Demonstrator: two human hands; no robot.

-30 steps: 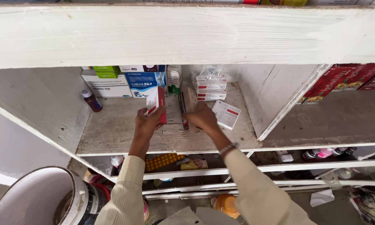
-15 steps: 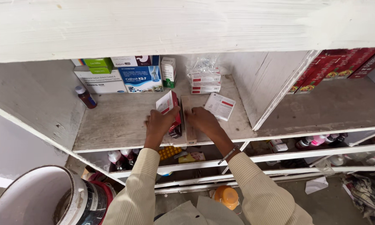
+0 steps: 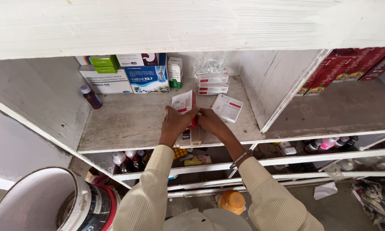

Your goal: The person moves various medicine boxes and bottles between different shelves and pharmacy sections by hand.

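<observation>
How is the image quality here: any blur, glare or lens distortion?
Head view: even daylight, no glare; the upper shelf board looks washed out. Wide-lens bowing bends the shelf edges. The hands and the white-and-red box are sharp; the lower shelves sit in shadow.

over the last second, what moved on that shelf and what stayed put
Both hands drew back from deep in the shelf toward its front edge. The left hand and right hand have closed together on the red and white box, which came forward with them, over a small stack of boxes at the edge. The flat white and red box, brown bottle and the boxes along the back stayed put.
</observation>
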